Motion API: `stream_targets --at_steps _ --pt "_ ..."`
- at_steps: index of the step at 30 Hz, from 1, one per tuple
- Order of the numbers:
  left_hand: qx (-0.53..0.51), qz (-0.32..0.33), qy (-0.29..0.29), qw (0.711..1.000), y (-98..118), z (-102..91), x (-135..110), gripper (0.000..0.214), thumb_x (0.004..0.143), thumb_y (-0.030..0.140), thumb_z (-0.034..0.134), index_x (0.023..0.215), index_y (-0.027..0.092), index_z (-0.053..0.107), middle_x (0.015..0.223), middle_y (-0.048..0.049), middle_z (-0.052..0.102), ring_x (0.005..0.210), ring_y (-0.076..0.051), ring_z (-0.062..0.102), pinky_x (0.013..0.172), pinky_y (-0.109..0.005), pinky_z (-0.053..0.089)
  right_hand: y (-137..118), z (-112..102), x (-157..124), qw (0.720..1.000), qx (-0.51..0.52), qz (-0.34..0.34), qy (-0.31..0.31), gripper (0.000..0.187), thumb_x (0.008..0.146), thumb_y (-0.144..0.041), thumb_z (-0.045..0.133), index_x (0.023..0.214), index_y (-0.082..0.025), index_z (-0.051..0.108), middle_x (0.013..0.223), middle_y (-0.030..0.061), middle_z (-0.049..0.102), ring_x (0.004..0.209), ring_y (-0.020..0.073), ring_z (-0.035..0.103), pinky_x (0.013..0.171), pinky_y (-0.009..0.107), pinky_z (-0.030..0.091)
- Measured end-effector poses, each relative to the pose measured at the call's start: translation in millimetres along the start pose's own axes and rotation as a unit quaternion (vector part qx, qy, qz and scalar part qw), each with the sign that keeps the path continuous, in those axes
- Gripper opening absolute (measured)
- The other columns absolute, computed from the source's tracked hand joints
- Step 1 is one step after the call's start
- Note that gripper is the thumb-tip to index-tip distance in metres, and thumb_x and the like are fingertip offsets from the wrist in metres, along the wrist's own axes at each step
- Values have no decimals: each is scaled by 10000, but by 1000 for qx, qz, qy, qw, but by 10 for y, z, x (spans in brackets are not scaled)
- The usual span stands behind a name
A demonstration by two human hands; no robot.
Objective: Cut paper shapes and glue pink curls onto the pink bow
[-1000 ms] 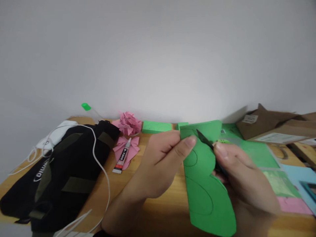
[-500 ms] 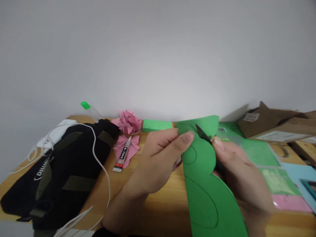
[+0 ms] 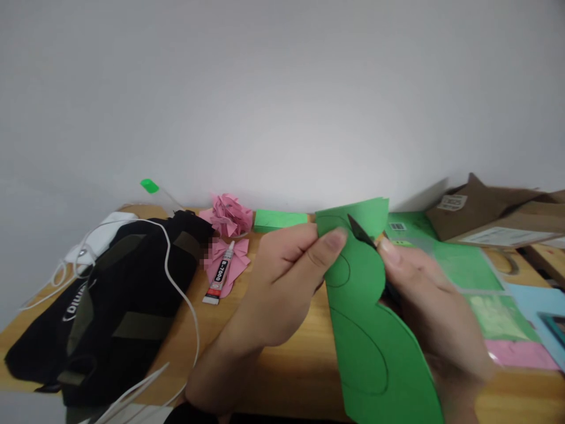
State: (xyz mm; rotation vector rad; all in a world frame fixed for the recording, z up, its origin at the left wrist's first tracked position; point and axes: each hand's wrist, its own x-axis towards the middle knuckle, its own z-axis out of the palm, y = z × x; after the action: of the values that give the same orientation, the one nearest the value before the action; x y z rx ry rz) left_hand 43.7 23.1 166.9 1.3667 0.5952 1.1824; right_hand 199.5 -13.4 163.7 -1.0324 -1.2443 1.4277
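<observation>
My left hand (image 3: 282,282) pinches the upper left edge of a green paper sheet (image 3: 366,330) with pencil outlines drawn on it, thumb on top. My right hand (image 3: 432,312) is closed on black scissors (image 3: 362,234), whose blades point up and left into the sheet's top part. The sheet stands tilted over the wooden table (image 3: 282,365), its right edge cut in a curve. The scissor handles are hidden inside my right hand.
A black bag (image 3: 110,306) with white cables lies at left. Behind it are pink paper flowers (image 3: 229,215), a glue tube (image 3: 220,275) and a green paper block (image 3: 278,219). Green, pink and blue sheets (image 3: 498,312) and a brown paper bag (image 3: 481,215) lie right.
The green sheet and both hands have risen slightly and the sheet now reaches lower in view. The scissors stay at the sheet's upper part. The camera tilted a little.
</observation>
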Motion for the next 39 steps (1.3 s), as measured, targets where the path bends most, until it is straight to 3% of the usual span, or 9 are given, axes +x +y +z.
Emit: stream_targets --at_steps 6,16,31,39 --pt "-21 -11 -3 1000 -1 3 -5 486 985 371 560 594 152 370 513 65 310 453 -22 287 418 -196 219 -5 12 2 1000 -14 -3 1 573 937 -631 510 535 -228 443 490 -37 381 474 136 304 453 297 217" --pt "-159 -94 -33 982 -8 0 22 433 934 412 615 618 184 427 498 76 228 406 -39 216 351 -185 155 4 46 -11 1000 6 11 5 563 979 -579 454 546 -221 416 496 -37 342 485 133 263 469 308 183" --pt "-166 -112 -37 979 -6 -10 50 371 926 390 624 653 175 492 512 76 273 410 -33 231 365 -165 199 -37 54 11 1000 18 11 -7 528 961 -592 499 588 -222 447 494 -46 351 469 120 260 435 297 162" --pt "-118 -93 -13 989 -11 -5 22 424 928 420 625 624 177 454 512 75 263 416 -33 205 369 -183 182 -41 39 -15 1000 13 4 -13 557 966 -588 492 550 -224 425 481 -41 344 449 122 254 448 309 163"
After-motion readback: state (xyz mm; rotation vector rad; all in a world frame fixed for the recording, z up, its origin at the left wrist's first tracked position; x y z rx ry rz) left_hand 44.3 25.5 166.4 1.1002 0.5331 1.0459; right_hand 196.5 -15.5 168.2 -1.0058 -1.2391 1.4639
